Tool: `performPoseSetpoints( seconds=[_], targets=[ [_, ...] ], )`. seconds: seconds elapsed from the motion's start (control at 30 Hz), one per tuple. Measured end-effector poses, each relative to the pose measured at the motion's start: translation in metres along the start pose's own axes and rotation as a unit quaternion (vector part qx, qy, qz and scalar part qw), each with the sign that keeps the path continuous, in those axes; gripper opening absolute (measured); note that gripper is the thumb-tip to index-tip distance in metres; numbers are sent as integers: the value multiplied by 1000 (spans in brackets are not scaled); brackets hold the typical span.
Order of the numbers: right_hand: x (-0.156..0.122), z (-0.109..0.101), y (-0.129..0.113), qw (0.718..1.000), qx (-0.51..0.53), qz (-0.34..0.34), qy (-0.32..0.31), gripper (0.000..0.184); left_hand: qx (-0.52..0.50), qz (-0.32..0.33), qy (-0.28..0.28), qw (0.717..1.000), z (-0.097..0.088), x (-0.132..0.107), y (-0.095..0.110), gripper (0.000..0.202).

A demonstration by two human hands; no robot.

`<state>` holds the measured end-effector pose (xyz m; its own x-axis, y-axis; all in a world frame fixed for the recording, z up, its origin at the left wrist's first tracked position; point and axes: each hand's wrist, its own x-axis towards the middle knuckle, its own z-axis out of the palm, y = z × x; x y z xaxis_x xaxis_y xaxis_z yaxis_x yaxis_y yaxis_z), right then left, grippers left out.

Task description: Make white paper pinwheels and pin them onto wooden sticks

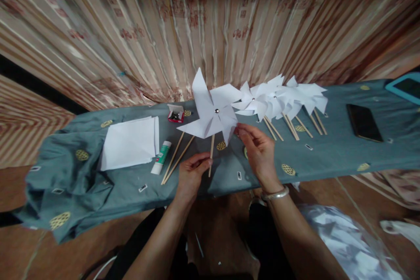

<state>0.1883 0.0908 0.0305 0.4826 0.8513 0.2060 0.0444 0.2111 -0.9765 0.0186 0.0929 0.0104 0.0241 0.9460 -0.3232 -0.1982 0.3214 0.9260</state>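
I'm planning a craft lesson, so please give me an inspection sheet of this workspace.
Surface: grey-green cloth, bunched at left.
Job's things: white pinwheel on a wooden stick; more pinwheels right; paper stack, glue stick, two other sticks, open red box left.
Clutter: dark phone, blue-edged device, far right.
Grips: left grip holds the wooden stick; right grip at a blade's edge, contact unclear.
Cables: white cord-like line, lower left; use unclear.
Surroundings: pleated curtain behind; bag of white pieces, floor right.

A rounded, shiny silver-coloured bangle (276, 194) circles your right wrist (269, 185); your forearms (162, 232) are bare, your legs in black trousers (267, 238).
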Motion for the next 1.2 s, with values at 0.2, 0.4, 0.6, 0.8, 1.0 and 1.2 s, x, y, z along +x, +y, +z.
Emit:
performPoseSetpoints(
  seconds=[0.2, 0.4, 0.6, 0.8, 1.0, 1.2],
  targets=[
    [-5, 10, 3, 997, 67, 39, 6, 14, -15, -1, 10, 1000, 1, 0, 0, 23],
    [-12, 15, 2, 994, 91, 58, -6, 14, -23, 5, 18, 1000, 2, 0, 2, 22],
    [-18, 20, 1, 993, 95, 66, -20, 16, -19, 4, 12, 1000, 2, -1, 3, 27],
    [-22, 24, -2, 993, 86, 68, -36, 16, -18, 9, 13, 1000, 1, 0, 0, 26],
    [-26, 27, -4, 995, 53, 64, -49, 18, 8, 18, 15, 1000, 1, 0, 1, 25],
    [-29, 28, -5, 994, 58, 67, -63, 14, 4, 20, 4, 1000, 1, 0, 1, 21]
  ],
)
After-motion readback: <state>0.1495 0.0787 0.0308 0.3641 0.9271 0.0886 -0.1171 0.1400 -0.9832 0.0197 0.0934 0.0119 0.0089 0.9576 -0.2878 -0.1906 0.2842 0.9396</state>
